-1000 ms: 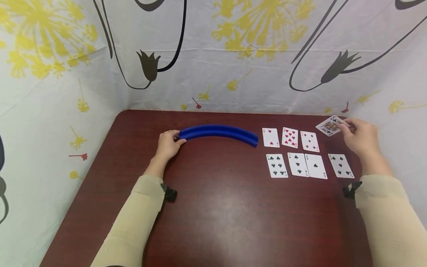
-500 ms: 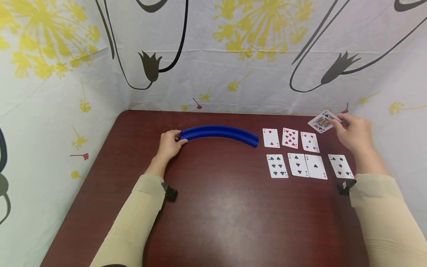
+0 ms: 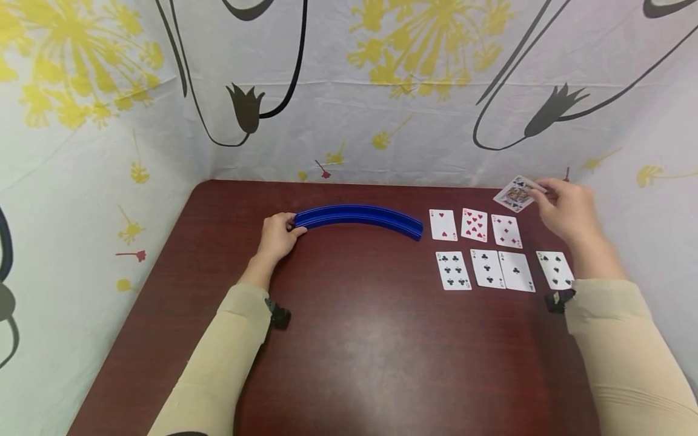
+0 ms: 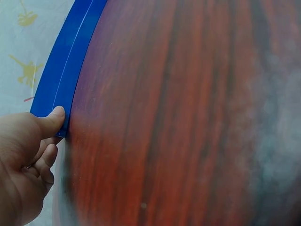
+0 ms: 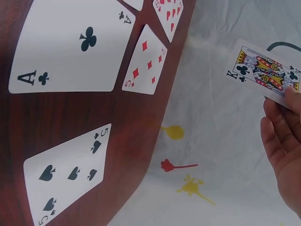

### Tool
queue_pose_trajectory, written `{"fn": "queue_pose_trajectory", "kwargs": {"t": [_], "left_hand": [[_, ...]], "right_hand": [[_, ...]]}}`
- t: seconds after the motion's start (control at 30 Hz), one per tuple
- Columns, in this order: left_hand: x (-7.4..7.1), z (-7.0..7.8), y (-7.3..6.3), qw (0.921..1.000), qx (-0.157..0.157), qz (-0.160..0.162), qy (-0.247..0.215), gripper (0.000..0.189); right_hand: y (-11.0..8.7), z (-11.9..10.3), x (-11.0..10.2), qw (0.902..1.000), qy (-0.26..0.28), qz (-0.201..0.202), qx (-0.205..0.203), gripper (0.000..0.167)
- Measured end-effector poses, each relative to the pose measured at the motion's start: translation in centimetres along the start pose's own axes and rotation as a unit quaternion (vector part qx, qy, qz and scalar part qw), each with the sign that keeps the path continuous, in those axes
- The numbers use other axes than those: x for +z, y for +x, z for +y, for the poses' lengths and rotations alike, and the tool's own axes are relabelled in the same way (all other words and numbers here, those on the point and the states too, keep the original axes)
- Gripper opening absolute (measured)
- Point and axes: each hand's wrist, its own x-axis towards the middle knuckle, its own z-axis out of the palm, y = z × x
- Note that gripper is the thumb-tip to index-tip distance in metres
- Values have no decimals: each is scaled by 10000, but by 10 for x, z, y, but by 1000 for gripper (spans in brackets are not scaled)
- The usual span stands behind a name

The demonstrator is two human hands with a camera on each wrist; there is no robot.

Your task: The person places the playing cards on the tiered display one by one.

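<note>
With thumb and fingers, my left hand pinches the left end of a curved blue card holder, a long grooved strip near the table's back edge. In the left wrist view the thumb lies over the end of the blue holder. My right hand pinches the king of clubs at one corner, face up and raised near the back right edge. The right wrist view shows the king between thumb and fingers. Nearest below that hand lie the five of diamonds and the five of spades.
Face up on the dark red table lie a two of hearts, another heart card, a six of clubs, a club card and the ace of clubs. A patterned cloth hangs behind the table.
My right hand has moved left and slightly back, carrying the king of clubs with it. The left hand and the blue holder have stayed in place.
</note>
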Motion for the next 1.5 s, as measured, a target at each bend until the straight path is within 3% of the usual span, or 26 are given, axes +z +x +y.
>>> {"fn": "queue_pose_trajectory", "kwargs": {"t": [0.47, 0.7, 0.9, 1.17, 1.5], "left_hand": [[-1, 1, -1, 10000, 1, -30, 38, 46], [0, 0, -1, 10000, 12, -51, 72, 46], [-1, 1, -2, 9999, 56, -13, 111, 47], [0, 1, -1, 9999, 68, 45, 123, 45], [1, 0, -1, 9999, 49, 43, 100, 46]], "right_hand": [[6, -21, 1, 9993, -58, -306, -198, 25], [10, -29, 10, 9989, 43, -171, -441, 22], [11, -41, 15, 9984, 245, -316, -395, 22], [13, -52, 24, 9969, 264, -325, -666, 18], [16, -65, 35, 9959, 489, -485, -578, 21]]}}
